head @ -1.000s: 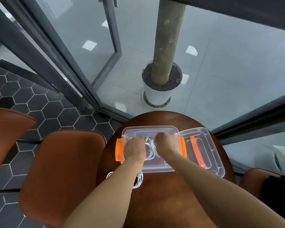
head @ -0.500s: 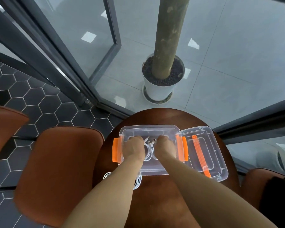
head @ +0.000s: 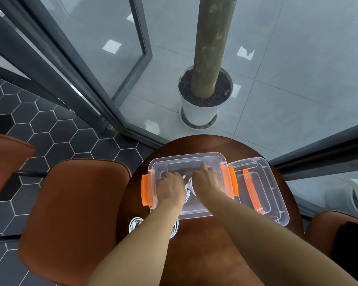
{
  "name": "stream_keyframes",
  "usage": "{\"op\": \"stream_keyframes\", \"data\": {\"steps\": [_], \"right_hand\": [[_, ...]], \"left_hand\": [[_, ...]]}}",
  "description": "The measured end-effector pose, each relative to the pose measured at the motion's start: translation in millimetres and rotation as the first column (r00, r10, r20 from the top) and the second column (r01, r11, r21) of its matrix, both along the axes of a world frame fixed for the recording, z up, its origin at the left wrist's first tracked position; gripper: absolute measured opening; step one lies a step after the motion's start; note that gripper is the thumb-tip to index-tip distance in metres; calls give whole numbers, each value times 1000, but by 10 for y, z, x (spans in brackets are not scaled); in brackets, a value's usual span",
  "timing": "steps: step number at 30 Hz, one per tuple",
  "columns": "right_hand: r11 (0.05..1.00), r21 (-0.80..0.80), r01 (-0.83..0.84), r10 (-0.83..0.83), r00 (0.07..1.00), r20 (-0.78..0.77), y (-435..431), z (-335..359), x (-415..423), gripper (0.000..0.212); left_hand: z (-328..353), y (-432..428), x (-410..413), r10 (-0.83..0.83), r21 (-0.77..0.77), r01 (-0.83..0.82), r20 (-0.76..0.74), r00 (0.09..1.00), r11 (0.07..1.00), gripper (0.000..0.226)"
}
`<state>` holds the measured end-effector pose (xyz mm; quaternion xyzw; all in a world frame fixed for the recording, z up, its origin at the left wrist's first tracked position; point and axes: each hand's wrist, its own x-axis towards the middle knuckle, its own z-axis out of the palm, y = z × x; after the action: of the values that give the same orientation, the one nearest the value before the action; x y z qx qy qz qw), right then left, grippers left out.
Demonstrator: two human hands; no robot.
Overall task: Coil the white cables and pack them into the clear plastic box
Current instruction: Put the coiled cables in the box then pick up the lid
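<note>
Here, white cable [head: 187, 186] lies inside the clear box [head: 184, 157], lid [head: 277, 182] beside.

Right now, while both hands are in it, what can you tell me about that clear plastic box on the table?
The clear plastic box is a see-through rectangular tub with rounded corners and orange latches on its two short sides, both swung outward. It stands open and upright on the round brown table, with its lid lying close beside it on the right. White cable lies inside, and the left hand and right hand both reach in over it; their grip is hidden.
</note>
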<state>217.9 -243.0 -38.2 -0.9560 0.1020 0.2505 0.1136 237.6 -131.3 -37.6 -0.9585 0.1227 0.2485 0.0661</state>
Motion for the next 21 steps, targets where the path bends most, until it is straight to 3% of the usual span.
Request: {"op": "stream_keyframes", "data": {"steps": [6, 13, 21], "right_hand": [[994, -76, -80, 80, 997, 5, -32, -1, -47, 28], [992, 64, 113, -119, 989, 94, -12, 170, -80, 27], [970, 174, 172, -192, 976, 106, 52, 478, -150, 26]], "left_hand": [[45, 10, -13, -22, -66, 24, 42, 999, 998, 43], [183, -30, -51, -60, -201, 73, 70, 996, 977, 43], [530, 8, -122, -92, -284, 109, 74, 993, 952, 36]]}}
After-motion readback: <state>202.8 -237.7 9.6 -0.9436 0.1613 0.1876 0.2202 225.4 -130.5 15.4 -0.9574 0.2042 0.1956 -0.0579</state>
